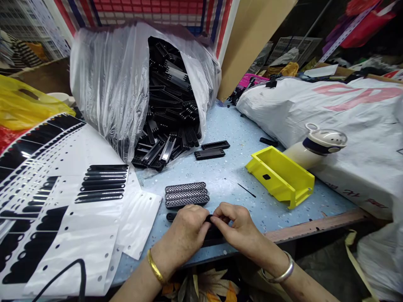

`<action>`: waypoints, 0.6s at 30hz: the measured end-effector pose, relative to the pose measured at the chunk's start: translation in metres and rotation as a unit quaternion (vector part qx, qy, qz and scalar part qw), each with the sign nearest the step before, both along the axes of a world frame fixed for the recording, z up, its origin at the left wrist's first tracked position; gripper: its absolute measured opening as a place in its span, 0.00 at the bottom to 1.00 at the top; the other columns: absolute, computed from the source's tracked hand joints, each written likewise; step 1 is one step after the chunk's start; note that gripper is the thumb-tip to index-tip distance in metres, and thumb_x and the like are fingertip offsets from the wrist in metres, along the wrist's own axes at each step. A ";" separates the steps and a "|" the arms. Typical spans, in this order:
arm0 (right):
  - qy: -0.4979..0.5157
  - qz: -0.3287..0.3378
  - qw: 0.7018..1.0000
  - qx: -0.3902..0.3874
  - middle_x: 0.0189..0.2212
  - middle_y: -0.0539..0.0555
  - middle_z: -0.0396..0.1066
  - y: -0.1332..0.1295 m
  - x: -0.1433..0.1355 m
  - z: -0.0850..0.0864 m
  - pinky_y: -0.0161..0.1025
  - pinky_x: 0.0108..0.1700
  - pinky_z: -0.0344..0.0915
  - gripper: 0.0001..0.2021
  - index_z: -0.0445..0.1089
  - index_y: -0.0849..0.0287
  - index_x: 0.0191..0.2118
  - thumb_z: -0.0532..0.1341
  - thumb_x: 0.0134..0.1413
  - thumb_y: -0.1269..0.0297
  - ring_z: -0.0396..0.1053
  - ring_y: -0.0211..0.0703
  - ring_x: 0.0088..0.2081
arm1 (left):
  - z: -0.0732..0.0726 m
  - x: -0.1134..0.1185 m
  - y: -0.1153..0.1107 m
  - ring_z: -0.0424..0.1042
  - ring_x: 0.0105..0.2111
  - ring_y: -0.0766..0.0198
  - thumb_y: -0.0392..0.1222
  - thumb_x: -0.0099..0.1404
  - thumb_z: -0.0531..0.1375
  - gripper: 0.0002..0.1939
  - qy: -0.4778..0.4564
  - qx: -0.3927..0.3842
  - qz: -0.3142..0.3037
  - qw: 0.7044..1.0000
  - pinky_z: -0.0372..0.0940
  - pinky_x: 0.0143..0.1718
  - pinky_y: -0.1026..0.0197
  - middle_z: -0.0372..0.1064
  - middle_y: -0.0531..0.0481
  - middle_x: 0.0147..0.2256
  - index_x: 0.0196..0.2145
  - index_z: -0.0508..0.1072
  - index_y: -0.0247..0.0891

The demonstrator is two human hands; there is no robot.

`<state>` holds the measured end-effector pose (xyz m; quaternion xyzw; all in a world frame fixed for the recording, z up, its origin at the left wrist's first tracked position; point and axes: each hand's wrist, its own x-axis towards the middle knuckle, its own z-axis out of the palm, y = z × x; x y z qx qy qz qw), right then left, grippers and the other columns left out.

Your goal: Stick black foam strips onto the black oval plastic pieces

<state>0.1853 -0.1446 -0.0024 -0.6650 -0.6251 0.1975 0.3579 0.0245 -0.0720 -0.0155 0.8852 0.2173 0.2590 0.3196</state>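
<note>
Both hands meet at the table's front edge over a black plastic piece. My left hand has its fingers closed on the piece's left part, and my right hand pinches it from the right. The fingers cover much of the piece. Just beyond my left hand lie several black pieces with a lattice pattern, side by side, with another dark piece partly hidden by that hand. Two more black pieces lie farther back. A thin black stick rests to the right.
A clear plastic bag spills black pieces at the back. White sheets with black strips cover the left. A yellow bin, a bottle and a large white sack stand or lie at the right.
</note>
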 end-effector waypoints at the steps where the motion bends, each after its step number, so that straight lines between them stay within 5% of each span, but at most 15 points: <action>1: 0.004 -0.005 1.000 -0.009 0.17 0.48 0.66 0.000 0.000 0.001 0.33 0.24 0.60 0.10 0.65 0.58 0.21 0.57 0.51 0.69 0.64 0.37 0.21 | 0.003 -0.003 0.000 0.72 0.32 0.58 0.29 0.62 0.58 0.05 -0.020 -0.002 0.000 1.000 0.71 0.35 0.55 0.73 0.46 0.31 0.34 0.73 0.35; 6: 0.009 -0.014 1.000 -0.025 0.17 0.47 0.65 0.002 -0.001 0.002 0.33 0.24 0.61 0.10 0.67 0.58 0.22 0.57 0.52 0.67 0.62 0.37 0.20 | 0.015 -0.036 0.003 0.73 0.38 0.59 0.26 0.66 0.54 0.11 -0.126 0.088 0.033 0.988 0.70 0.39 0.55 0.75 0.44 0.38 0.39 0.73 0.36; 11: 0.009 -0.004 1.000 -0.022 0.16 0.48 0.64 0.006 -0.001 0.001 0.32 0.21 0.58 0.11 0.66 0.58 0.21 0.56 0.52 0.65 0.62 0.36 0.19 | 0.006 -0.067 0.007 0.69 0.31 0.57 0.29 0.65 0.57 0.07 -0.048 0.233 0.127 0.963 0.66 0.30 0.54 0.73 0.43 0.32 0.36 0.74 0.36; 18: 0.034 -0.013 0.999 -0.028 0.15 0.48 0.63 0.010 -0.006 0.015 0.33 0.21 0.58 0.12 0.64 0.58 0.19 0.57 0.52 0.64 0.61 0.37 0.18 | -0.011 -0.070 0.014 0.68 0.29 0.60 0.30 0.67 0.56 0.09 -0.041 0.221 0.096 0.970 0.67 0.29 0.58 0.71 0.43 0.31 0.36 0.77 0.35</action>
